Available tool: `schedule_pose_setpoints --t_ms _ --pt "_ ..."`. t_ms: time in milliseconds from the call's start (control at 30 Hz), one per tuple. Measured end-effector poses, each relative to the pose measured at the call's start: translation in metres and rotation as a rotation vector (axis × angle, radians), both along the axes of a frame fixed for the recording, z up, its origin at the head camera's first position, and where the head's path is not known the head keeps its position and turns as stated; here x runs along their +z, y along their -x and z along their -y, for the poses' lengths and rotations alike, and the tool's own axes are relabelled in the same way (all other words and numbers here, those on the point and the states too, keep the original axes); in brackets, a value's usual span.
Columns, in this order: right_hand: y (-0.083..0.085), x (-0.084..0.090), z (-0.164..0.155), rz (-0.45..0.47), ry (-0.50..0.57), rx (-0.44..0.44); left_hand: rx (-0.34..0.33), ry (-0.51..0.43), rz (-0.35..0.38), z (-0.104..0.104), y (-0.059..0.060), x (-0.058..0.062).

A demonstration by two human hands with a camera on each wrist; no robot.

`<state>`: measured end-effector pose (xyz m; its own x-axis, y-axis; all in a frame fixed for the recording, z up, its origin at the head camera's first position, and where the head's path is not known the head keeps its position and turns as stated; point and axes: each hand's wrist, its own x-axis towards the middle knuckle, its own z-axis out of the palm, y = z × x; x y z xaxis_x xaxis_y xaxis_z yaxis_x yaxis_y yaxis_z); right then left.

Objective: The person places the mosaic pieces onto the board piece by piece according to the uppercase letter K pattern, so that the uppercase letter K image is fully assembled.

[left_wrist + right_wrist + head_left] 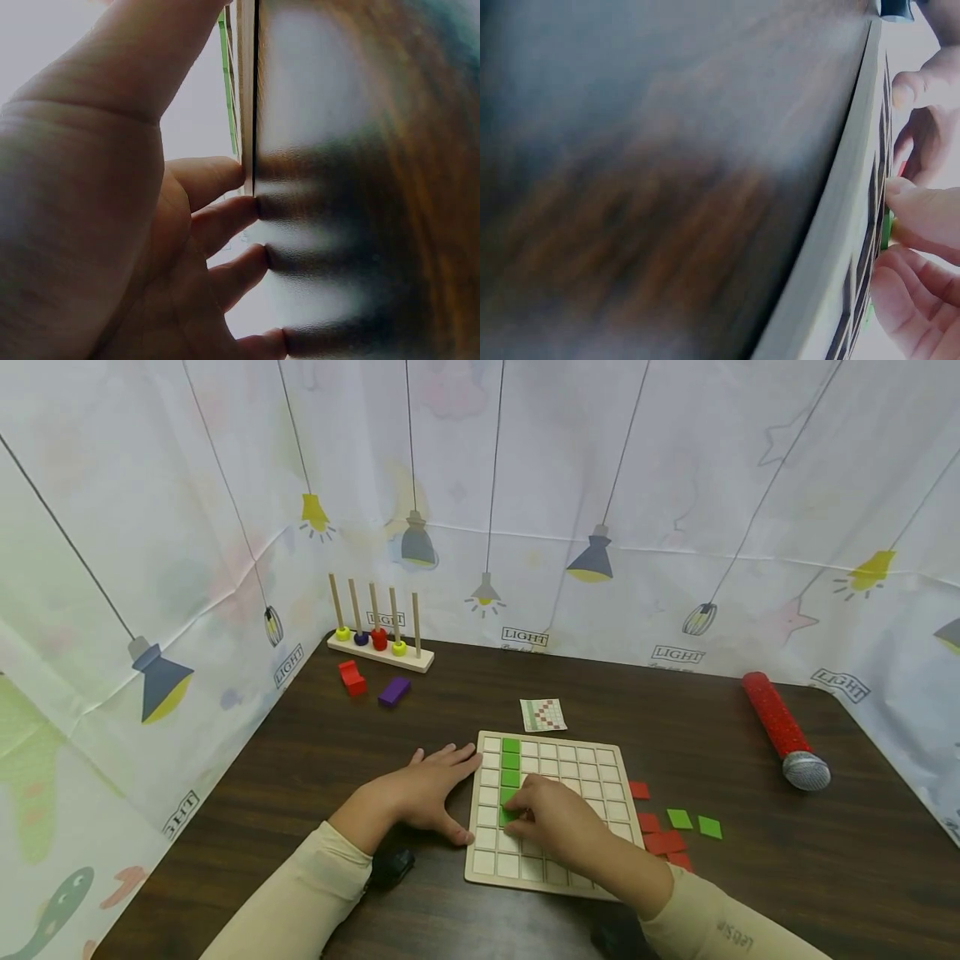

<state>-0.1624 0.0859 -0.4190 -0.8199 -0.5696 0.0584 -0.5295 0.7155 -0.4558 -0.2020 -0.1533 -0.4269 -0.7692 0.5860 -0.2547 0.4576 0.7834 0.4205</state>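
A wooden grid board (495,864) lies flat on the dark table. Green square tiles (510,760) fill the upper cells of its second column from the left. At the lowest of these, my right hand (562,822) pinches a green tile (507,817) between thumb and fingers; the right wrist view shows its green edge (886,229) low against the board. My left hand (435,789) rests spread on the table, its fingertips and thumb at the board's left edge. In the left wrist view those fingers (225,225) look straight and hold nothing.
Loose red tiles (663,842) and two green tiles (679,819) lie right of the board. Behind it is a small pattern card (543,716). A red microphone (780,718), a peg stand (381,650), a red block (352,678) and a purple block (394,692) stand farther off.
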Motion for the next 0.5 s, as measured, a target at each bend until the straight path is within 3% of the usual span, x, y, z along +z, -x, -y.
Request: schedule_pose_setpoints --t_ms 300,500 --pt "-0.009 0.002 0.004 -0.068 -0.096 0.006 0.002 0.002 0.0 0.0 0.0 -0.001" --pt "-0.013 0.011 -0.007 -0.052 -0.078 0.017 0.003 0.004 -0.001 0.0 -0.001 0.0"
